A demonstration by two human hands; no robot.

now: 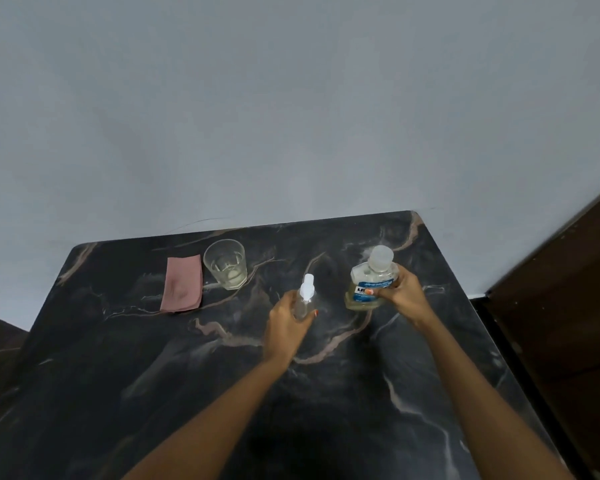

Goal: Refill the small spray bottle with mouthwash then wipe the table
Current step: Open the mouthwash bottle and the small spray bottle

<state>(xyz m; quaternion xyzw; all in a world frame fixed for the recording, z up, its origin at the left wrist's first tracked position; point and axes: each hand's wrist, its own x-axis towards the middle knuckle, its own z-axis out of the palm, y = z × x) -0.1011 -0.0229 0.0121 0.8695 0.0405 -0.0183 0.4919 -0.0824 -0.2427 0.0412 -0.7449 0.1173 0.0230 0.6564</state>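
Note:
A small clear spray bottle (306, 295) with a white nozzle stands upright near the middle of the black marble table (187, 358). My left hand (286, 327) is wrapped around its body. To its right stands the mouthwash bottle (371, 278), clear with pale yellow liquid, a blue label and a capped top. My right hand (404, 296) grips it from the right side. A folded pink cloth (182, 284) lies flat at the back left of the table.
A clear drinking glass (226, 264) with a little liquid stands just right of the cloth, near the grey wall. A dark wooden panel (568, 323) rises beyond the table's right edge. The table's left edge drops to a dark floor.

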